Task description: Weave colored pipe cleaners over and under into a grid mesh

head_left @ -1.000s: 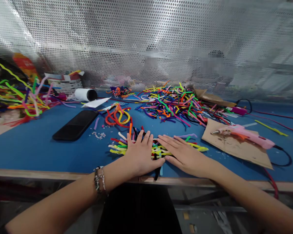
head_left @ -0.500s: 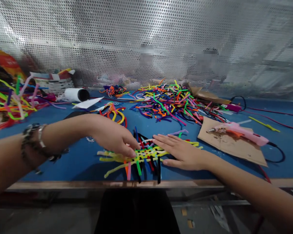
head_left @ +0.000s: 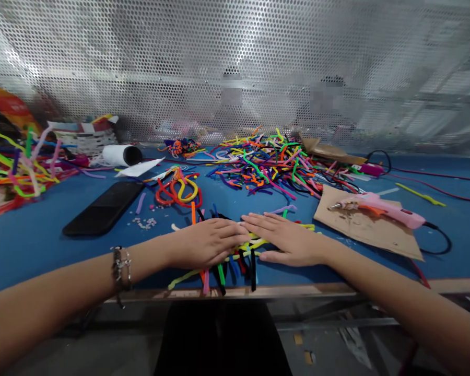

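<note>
A mat of woven pipe cleaners (head_left: 235, 266) in yellow, green, black, pink and other colours lies near the front edge of the blue table. My left hand (head_left: 207, 241) rests flat over its left and middle part, fingers stretched to the right. On the right part of the mat, my right hand (head_left: 284, 239) lies flat, its fingers extended and pointing left. The fingertips of both hands nearly meet at the middle. Loose ends stick out toward the front edge and beyond the hands. Most of the weave is hidden beneath them.
A pink glue gun (head_left: 384, 207) rests on cardboard (head_left: 370, 237) at right. A black phone (head_left: 104, 209) and looped pipe cleaners (head_left: 180, 190) lie at left. A large heap of pipe cleaners (head_left: 270, 162) sits behind, before a perforated metal panel (head_left: 172, 57). A white cup (head_left: 119, 155) lies sideways.
My left hand has come down from a bent-finger pose and now lies flat across the woven mat. The phone has come into view as the left forearm lowered. My right hand stays flat.
</note>
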Tool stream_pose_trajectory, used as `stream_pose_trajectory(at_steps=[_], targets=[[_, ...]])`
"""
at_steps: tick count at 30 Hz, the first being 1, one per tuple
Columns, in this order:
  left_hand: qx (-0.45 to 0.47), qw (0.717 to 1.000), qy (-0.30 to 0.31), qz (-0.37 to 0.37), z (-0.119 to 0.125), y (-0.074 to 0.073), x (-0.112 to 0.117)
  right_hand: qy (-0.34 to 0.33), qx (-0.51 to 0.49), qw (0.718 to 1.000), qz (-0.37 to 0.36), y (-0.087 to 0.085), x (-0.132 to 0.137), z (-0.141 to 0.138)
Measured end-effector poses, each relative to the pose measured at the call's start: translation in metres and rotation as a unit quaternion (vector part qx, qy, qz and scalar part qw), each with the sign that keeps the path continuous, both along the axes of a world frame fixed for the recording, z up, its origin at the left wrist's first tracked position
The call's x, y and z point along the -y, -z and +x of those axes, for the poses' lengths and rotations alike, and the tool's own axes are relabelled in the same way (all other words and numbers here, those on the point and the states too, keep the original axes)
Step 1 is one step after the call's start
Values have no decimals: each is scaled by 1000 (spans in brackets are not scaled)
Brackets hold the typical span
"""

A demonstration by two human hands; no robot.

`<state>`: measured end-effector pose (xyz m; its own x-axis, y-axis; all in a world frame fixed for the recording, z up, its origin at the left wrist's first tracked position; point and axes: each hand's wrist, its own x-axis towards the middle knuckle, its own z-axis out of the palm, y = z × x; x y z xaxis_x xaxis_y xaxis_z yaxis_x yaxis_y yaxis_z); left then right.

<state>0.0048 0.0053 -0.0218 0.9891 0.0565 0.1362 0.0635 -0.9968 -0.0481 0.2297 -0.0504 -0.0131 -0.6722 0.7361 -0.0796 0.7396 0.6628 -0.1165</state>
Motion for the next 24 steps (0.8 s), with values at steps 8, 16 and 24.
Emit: stream_pose_trajectory(at_steps=[8, 16, 24], targets=[[-2, 999, -8, -48, 6, 0, -4, -12, -13, 999, 43, -2, -5, 0], [14, 999, 11, -49, 9, 2, -5, -28, -8, 999, 38, 0, -6, 3], [1, 997, -2, -80, 10, 0, -3, -33, -13, 999, 15, 0, -7, 7]])
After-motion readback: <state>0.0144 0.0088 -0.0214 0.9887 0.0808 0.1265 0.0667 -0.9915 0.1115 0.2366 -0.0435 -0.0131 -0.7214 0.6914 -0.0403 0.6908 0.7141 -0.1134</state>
